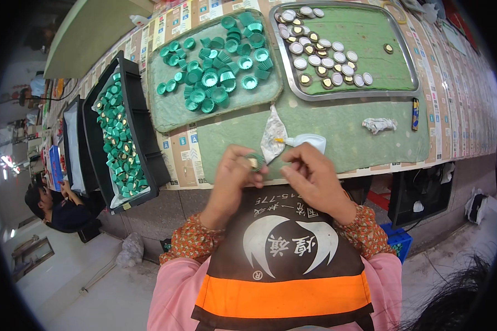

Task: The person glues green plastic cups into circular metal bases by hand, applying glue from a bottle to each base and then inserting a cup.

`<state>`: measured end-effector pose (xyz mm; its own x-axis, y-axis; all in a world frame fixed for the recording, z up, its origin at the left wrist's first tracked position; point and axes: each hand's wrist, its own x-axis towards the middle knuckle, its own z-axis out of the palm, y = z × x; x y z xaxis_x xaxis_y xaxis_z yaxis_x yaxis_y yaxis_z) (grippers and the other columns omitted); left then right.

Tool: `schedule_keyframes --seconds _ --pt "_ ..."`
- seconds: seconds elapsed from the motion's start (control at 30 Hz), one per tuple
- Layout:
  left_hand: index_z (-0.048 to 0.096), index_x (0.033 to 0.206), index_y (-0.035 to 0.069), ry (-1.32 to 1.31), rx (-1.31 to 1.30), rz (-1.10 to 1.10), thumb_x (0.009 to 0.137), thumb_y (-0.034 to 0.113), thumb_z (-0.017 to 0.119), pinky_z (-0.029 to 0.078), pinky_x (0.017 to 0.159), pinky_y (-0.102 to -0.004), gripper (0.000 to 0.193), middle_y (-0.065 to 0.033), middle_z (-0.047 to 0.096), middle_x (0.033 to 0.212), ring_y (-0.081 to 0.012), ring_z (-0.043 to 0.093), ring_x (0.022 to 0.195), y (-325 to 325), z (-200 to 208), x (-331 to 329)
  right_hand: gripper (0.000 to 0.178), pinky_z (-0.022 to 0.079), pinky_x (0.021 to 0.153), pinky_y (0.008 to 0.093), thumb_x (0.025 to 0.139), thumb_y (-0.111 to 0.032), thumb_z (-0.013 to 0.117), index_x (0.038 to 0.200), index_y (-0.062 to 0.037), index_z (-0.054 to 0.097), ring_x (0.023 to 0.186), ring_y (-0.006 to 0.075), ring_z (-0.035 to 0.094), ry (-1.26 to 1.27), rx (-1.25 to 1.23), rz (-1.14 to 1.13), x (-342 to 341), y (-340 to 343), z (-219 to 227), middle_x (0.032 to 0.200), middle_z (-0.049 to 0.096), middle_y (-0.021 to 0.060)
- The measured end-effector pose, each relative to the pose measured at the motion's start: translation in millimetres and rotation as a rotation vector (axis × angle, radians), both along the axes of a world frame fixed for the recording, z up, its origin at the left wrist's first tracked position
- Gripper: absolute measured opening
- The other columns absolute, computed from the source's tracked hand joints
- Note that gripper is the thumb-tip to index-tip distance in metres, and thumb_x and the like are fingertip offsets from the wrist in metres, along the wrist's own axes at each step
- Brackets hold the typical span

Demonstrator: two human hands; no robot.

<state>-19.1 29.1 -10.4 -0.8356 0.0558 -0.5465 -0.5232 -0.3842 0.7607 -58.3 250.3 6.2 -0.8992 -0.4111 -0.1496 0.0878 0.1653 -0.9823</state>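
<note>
Between the thumb and fingers of my left hand (232, 179) is a small green fluted cup (254, 161) with a pale gold piece showing in it. My right hand (313, 176) is just to its right, thumb and fingertips drawn together; what they hold, if anything, I cannot make out. A thin dark strip shows between the two hands. Just beyond them, a white squeeze bottle (308, 141) with an orange tip lies on its side, the tip over a crumpled pale rag (272, 134). Both hands are above the front edge of the green-covered table (348, 149).
A cloth-lined tray (165, 113) at far left bears several green fluted cups. Beyond, a metal tray (364, 95) bears several round white and dark-gold discs. A black crate (149, 132) at left holds filled cups. A crumpled wrapper (379, 125) and blue-yellow tube (415, 114) lie right. Another person (66, 209) works at far left.
</note>
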Motion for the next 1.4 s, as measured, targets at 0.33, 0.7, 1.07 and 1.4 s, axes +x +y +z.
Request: schedule_keyframes --seconds 0.33,0.7,1.07,1.4 --pt "0.053 0.138 0.004 0.491 0.592 0.674 0.109 0.025 0.051 0.058 0.085 -0.0325 0.036 -0.011 0.071 0.117 -0.0187 0.066 0.09 -137.9 46.1 -30.0 0.035 0.048 0.086 0.0462 0.084 -0.007 0.072 0.117 -0.0009 0.063 0.101 0.036 0.056 0.68 0.542 -0.065 -20.4 28.4 3.2 0.108 0.059 0.0163" --pt "0.067 0.108 0.013 0.701 -1.752 -0.141 0.091 0.015 0.071 0.049 0.076 -0.0406 0.018 -0.0053 0.063 0.096 -0.0254 0.058 0.09 -50.9 18.8 -110.7 0.055 0.045 0.096 0.0475 0.077 -0.001 0.068 0.131 -0.0014 0.058 0.116 0.039 0.051 0.677 0.722 0.131 -23.9 14.9 -19.2 0.124 0.054 0.019" --pt "0.055 0.11 0.004 0.615 -1.176 -0.091 0.092 0.007 0.066 0.05 0.062 -0.0348 0.021 -0.0118 0.069 0.091 -0.0241 0.065 0.065 -27.6 31.7 -90.4 0.032 0.053 0.078 0.0333 0.094 -0.009 0.07 0.122 0.0003 0.058 0.089 0.0169 0.065 0.025 -0.052 -0.11 -20.5 10.5 -1.4 0.103 0.067 0.0104" --pt "0.053 0.128 0.005 0.262 -0.268 -0.431 0.1 0.013 0.062 0.054 0.065 -0.0245 0.031 -0.0065 0.065 0.11 -0.0094 0.06 0.078 15.5 41.7 -40.5 0.035 0.05 0.074 0.0259 0.092 -0.016 0.077 0.118 -0.0014 0.058 0.086 0.0072 0.059 -0.156 -0.232 -0.142 -19.3 -4.7 4.4 0.098 0.064 0.0029"
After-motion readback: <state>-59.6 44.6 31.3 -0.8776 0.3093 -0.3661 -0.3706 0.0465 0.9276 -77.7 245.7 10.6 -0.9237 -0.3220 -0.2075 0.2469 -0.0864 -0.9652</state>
